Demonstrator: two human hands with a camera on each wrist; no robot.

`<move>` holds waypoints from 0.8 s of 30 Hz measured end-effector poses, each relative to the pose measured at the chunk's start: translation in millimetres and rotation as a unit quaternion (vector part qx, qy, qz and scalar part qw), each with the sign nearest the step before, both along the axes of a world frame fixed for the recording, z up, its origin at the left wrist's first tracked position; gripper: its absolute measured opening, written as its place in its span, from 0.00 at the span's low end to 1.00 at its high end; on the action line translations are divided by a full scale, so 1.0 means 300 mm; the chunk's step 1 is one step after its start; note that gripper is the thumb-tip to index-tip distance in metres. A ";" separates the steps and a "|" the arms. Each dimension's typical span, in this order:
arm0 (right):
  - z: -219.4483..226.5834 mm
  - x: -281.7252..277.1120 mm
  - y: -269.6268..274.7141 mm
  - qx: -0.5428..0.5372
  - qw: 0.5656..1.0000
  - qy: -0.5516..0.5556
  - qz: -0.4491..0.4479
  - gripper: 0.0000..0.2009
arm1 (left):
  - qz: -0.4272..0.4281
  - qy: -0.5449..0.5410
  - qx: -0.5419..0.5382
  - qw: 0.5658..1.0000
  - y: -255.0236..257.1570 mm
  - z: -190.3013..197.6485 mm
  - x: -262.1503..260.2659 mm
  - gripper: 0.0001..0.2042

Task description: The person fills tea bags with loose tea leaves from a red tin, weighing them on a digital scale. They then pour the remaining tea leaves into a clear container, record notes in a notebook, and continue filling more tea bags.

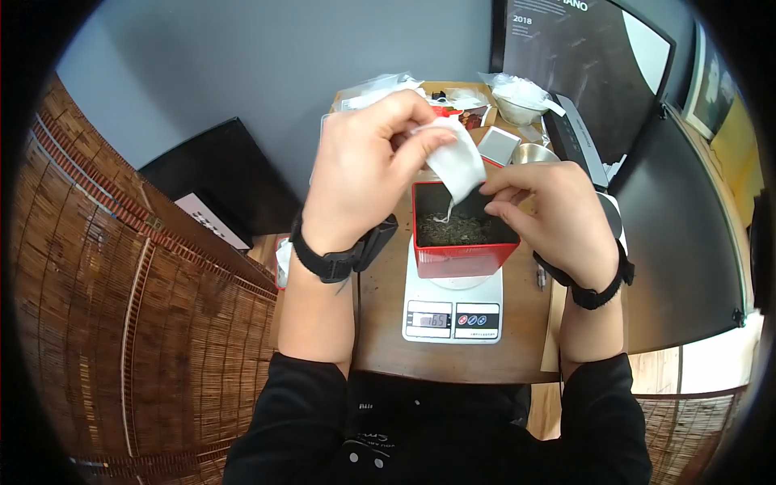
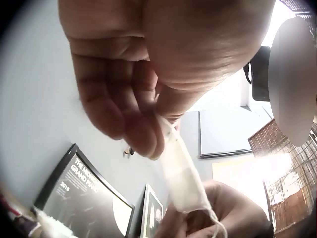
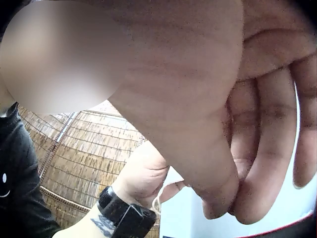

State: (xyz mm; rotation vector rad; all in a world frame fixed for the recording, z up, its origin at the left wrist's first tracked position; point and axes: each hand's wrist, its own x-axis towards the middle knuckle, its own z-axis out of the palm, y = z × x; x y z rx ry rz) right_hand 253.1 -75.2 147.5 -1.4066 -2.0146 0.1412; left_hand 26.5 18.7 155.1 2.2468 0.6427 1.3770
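Observation:
A small white filter bag [image 1: 455, 162] hangs above an open red tin [image 1: 462, 257] filled with dark loose tea leaves [image 1: 457, 230]. My left hand [image 1: 420, 141] pinches the bag's upper edge between thumb and fingers. At the bag's lower right corner, my right hand [image 1: 495, 194] pinches it too. A thin white string [image 1: 443, 217] dangles from the bag into the tin. The tin stands on a white kitchen scale [image 1: 453, 314] with a lit display. In the left wrist view the bag [image 2: 184, 174] runs from my left hand [image 2: 153, 134] down to the right hand [image 2: 233, 213].
The scale sits on a small wooden table [image 1: 380, 323]. Behind the tin are a cardboard box [image 1: 453, 93] of packets, a metal bowl [image 1: 533, 153] and a white bowl [image 1: 517, 105]. A bamboo screen [image 1: 121, 307] stands at the left, a dark poster [image 1: 582, 65] at the back right.

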 end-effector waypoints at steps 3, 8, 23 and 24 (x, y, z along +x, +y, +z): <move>0.013 0.012 -0.014 0.047 0.999 0.013 -0.001 0.09 | 0.063 -0.051 -0.023 0.996 0.017 0.017 -0.103 0.06; 0.062 0.004 -0.083 0.055 0.998 0.035 -0.004 0.12 | 0.143 -0.042 -0.171 0.974 -0.026 0.018 -0.330 0.06; 0.084 0.015 -0.172 0.071 0.996 0.029 0.042 0.16 | 0.394 0.189 0.060 0.897 -0.130 -0.378 -0.529 0.09; 0.082 0.015 -0.176 0.071 0.996 0.031 0.041 0.16 | 0.348 0.264 0.005 0.899 -0.112 -0.409 -0.553 0.08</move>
